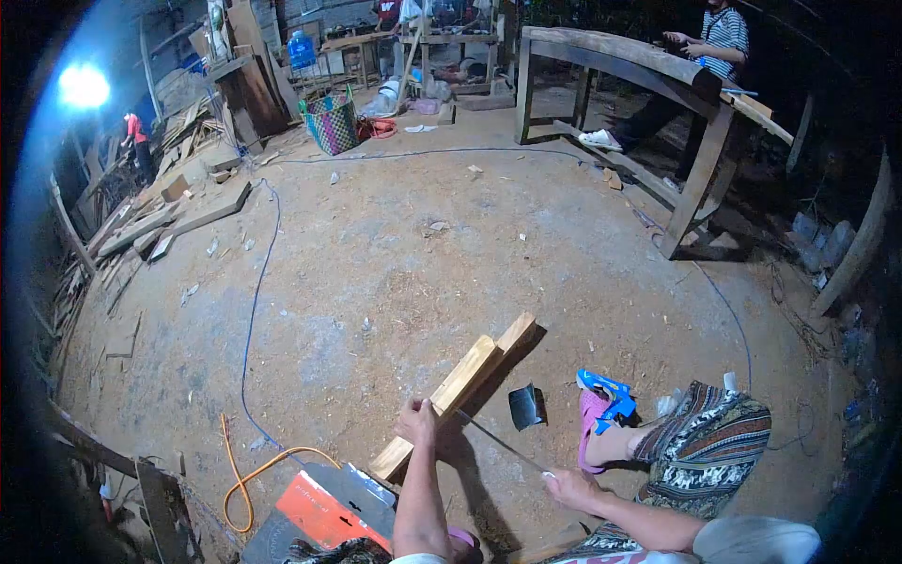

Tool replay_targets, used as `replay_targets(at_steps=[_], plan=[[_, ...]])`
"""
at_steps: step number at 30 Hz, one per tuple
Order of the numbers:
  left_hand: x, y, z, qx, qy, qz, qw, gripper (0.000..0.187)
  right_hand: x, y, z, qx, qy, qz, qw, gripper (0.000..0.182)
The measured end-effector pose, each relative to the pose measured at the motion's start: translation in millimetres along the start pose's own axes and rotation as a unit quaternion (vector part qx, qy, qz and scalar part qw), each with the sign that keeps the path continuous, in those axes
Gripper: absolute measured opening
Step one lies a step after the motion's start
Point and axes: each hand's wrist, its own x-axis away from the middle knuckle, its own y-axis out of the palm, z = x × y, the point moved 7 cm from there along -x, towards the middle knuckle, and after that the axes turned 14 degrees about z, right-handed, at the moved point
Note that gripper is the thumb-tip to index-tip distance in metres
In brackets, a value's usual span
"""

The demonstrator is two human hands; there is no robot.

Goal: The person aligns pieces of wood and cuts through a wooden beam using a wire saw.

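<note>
Two pale wooden pieces (467,374) lie one on the other, slanting up to the right over the floor. My left hand (416,422) is closed on the upper piece near its lower end. To the right, my right hand (573,490) grips the end of a thin, long metal tool (503,446), whose far tip reaches the side of the wood just beside my left hand. What kind of tool it is cannot be made out.
A dark square sheet (527,406) and a blue tool (609,399) lie near my pink sandal. An orange-and-black box (331,508) and orange cord (246,477) are at lower left. A bench (620,47), with a person beside it, stands back right. A blue cord crosses the floor.
</note>
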Motion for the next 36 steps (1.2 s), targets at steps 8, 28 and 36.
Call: replay_targets(at_steps=[8, 28, 36], plan=[[12, -2, 0, 0.006, 0.091, 0.083, 0.992, 0.025, -6, -6, -3, 0.026, 0.028, -0.02, 0.999, 0.034], [45, -23, 18, -0.129, 0.231, -0.006, 0.964, 0.058, -15, -12, -26, -0.1, 0.006, 0.05, 0.994, 0.033], [54, -40, 16, -0.09, 0.241, 0.001, 0.966, 0.057, -18, 0, -16, -0.05, 0.011, 0.026, 0.998, 0.035]])
